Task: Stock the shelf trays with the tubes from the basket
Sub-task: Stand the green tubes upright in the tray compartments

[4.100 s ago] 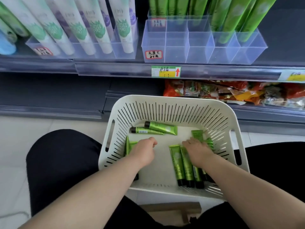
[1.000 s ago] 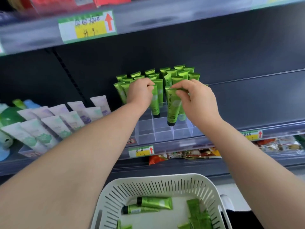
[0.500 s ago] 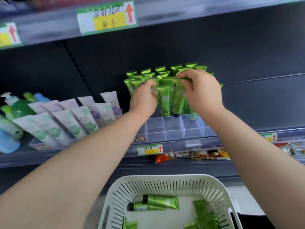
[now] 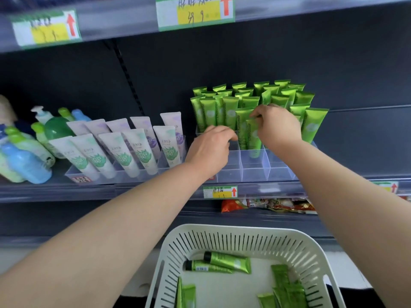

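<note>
Several green tubes (image 4: 251, 96) stand upright in the back rows of the clear compartment tray (image 4: 253, 173) on the shelf. My right hand (image 4: 277, 127) pinches the top of one green tube (image 4: 253, 141), whose lower end sits in a front-middle compartment. Beside it another green tube (image 4: 242, 127) stands in the tray. My left hand (image 4: 211, 148) hovers just left of that tube with its fingers loosely curled, holding nothing. Below, the white slotted basket (image 4: 244, 230) holds several more green tubes (image 4: 226, 262) lying flat.
A tray of white and lilac tubes (image 4: 124, 147) leans to the left of the green ones, with green and blue bottles (image 4: 29, 152) further left. Price labels (image 4: 220, 192) line the shelf edges. Snack packets (image 4: 271, 204) lie on the shelf below. The front row compartments are bare.
Both hands have lowered their tubes into the front compartments. My left hand has let go of its tube and dropped down to the left; my right hand still pinches its tube.
</note>
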Tool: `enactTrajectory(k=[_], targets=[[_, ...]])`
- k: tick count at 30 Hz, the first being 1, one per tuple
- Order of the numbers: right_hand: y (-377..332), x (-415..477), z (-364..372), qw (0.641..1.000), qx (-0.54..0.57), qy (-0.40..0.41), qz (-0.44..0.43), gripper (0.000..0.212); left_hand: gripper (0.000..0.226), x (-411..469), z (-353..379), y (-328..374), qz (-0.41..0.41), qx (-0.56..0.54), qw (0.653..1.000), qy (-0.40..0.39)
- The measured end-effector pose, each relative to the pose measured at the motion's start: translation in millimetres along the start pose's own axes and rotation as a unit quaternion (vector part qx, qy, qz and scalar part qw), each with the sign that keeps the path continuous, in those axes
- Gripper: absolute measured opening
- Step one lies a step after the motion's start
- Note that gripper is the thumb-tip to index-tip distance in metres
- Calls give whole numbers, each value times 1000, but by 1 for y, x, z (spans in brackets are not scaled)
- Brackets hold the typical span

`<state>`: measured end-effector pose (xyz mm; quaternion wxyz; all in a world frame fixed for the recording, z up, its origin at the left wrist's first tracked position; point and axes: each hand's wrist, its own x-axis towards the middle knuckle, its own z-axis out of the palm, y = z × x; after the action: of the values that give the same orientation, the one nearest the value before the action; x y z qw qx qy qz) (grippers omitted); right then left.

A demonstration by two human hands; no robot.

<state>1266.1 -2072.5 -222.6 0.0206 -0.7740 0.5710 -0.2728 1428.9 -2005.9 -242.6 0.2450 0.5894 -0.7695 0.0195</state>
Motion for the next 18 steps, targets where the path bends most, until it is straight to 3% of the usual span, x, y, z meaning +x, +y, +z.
enactTrajectory(k=[14,18], targets=[[0,-50,-19,992,-23,108,-65,32,31,-30,-18,20,-22,-30,999,13],[3,-104,-13,994,-9,75,-77,30,33,-56,-10,35,-24,-59,998,2]])
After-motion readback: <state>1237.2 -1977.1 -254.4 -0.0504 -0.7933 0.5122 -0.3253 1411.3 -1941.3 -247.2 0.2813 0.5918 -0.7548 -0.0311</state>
